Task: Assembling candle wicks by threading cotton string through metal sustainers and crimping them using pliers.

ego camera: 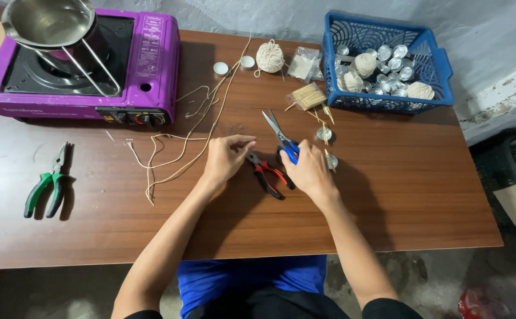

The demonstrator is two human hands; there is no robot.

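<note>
We see our left hand (227, 158) pinching cream string (178, 142), our right hand (308, 171) gripping blue-handled scissors (281, 137) over red pliers (267, 175) on the brown table (399, 195); farther off, purple stove (86, 65), blue basket (429, 56), grey wall.

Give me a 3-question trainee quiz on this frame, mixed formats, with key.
1. True or false: the right hand rests on the blue-handled scissors.
2. Which lies left of the left hand, apart from it? A) green-handled pliers B) blue basket C) ball of twine
3. Fill in: the metal pot sits on the ______ portable stove.

Key: 1 true; 2 A; 3 purple.
</note>
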